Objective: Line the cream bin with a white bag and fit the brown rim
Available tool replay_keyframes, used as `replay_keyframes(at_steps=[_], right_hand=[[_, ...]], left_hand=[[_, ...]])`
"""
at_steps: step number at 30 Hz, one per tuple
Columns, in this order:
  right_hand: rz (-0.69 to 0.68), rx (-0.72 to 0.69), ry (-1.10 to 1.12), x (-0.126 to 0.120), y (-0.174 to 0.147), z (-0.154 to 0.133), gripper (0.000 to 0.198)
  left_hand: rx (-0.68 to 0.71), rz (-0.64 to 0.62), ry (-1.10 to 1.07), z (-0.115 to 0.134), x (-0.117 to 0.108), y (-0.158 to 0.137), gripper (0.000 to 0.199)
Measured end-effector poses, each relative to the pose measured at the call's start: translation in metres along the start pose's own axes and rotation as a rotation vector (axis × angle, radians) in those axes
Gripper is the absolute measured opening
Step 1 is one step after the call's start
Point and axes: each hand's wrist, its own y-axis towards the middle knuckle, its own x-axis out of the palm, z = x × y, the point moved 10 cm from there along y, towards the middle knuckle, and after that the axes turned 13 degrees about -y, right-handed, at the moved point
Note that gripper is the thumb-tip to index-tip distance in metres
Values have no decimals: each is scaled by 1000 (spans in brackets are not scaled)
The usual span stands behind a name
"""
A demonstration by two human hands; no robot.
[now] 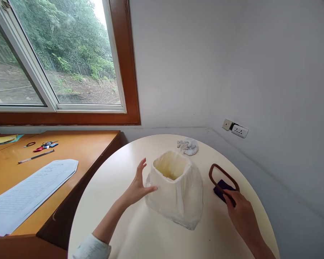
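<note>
A small bin lined with a whitish translucent plastic bag (175, 201) stands upright on the round table, the bag folded over its rim and hanging loosely outside. Its inside looks yellowish. My left hand (136, 189) is at the bin's left side, thumb and fingers spread apart, the thumb at or near the bag. Over on the right, my right hand (240, 208) grips a brown rounded-rectangular ring (226, 173) by its near end. The ring is tilted above a folded dark blue cloth (218, 193), which shows through its opening.
A crumpled grey-white cloth (188, 146) lies behind the bin on the cream round table (110, 172). To the left, a wooden desk (89, 144) carries papers (35, 190), a pen (36, 157) and keys (47, 145). Walls stand close behind and right, with a power socket (239, 130).
</note>
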Motion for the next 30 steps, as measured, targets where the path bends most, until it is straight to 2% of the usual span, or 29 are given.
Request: replay_keyframes(at_steps=[5, 9, 14, 20, 23, 30], right_hand=[[91, -5, 184, -50, 44, -26, 26], [77, -12, 284, -76, 88, -56, 23], [17, -322, 373, -97, 115, -129, 21], [-76, -595, 386, -97, 105, -194, 20], [-114, -654, 344, -92, 99, -208, 21], [-146, -703, 338, -82, 96, -217, 20]], left_hand=[[88, 261, -68, 36, -34, 24, 41], [113, 383, -107, 70, -46, 39, 27], [82, 415, -184, 93, -44, 46, 27], [-61, 256, -374, 90, -26, 52, 48], [-108, 205, -388, 89, -23, 51, 51], [-153, 233, -303, 80, -23, 53, 63]])
